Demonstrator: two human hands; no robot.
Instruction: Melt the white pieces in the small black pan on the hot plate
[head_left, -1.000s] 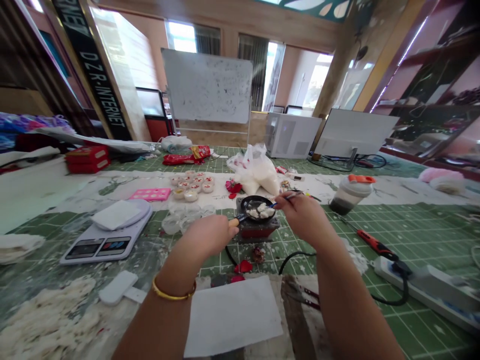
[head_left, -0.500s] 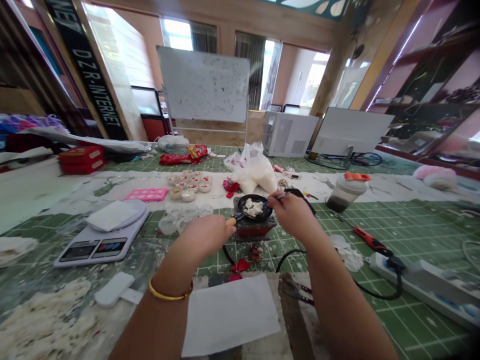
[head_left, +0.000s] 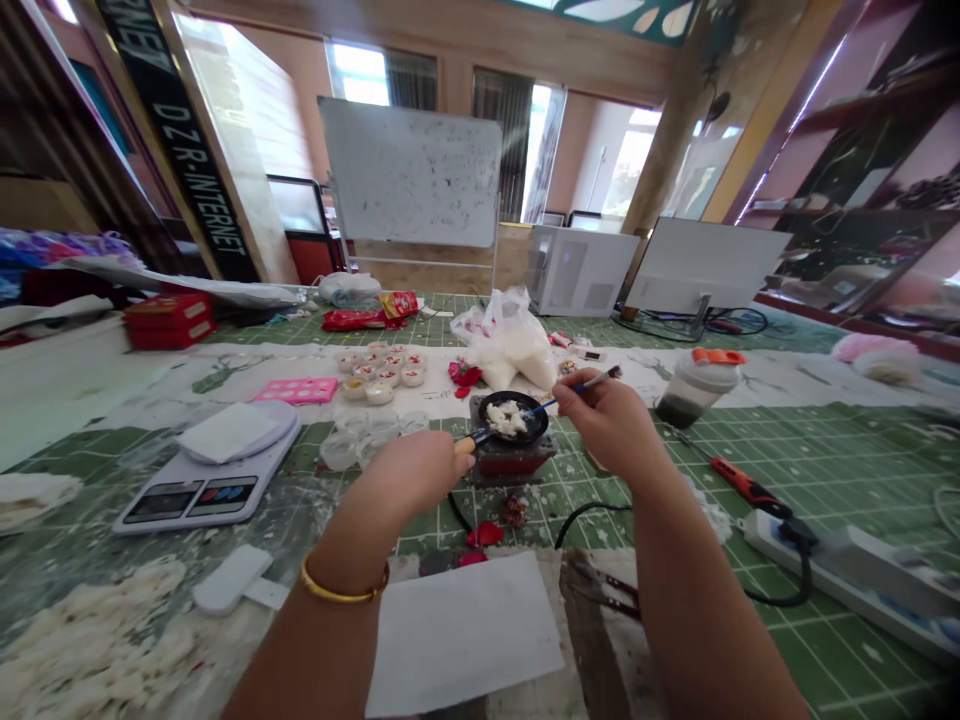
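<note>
My left hand (head_left: 424, 468) is closed around the wooden handle (head_left: 466, 444) of a small black frying pan (head_left: 541, 427). White clumps (head_left: 507, 419) lie in the pan, which sits on a small dark-topped hot plate with a red body (head_left: 517, 460). In my right hand (head_left: 600, 415) is a thin blue-handled brush (head_left: 559, 401), pinched between the fingers. One end of it reaches into the pan beside the clumps; a dark end sticks up past my fingers. What the tip in the pan looks like is too small to tell.
Small cups with red bits (head_left: 390, 370), clear cups (head_left: 352, 445) and a pink mould (head_left: 298, 390) lie left of the pan. A kitchen scale (head_left: 214, 470) stands further left. Behind is a bag of white material (head_left: 510, 350). A shaker bottle (head_left: 696, 385), soldering iron (head_left: 742, 485) and power strip (head_left: 840, 560) are right.
My right hand has moved a little right, away from the pan, and the brush handle now tilts upward to the right. My left hand still holds the pan.
</note>
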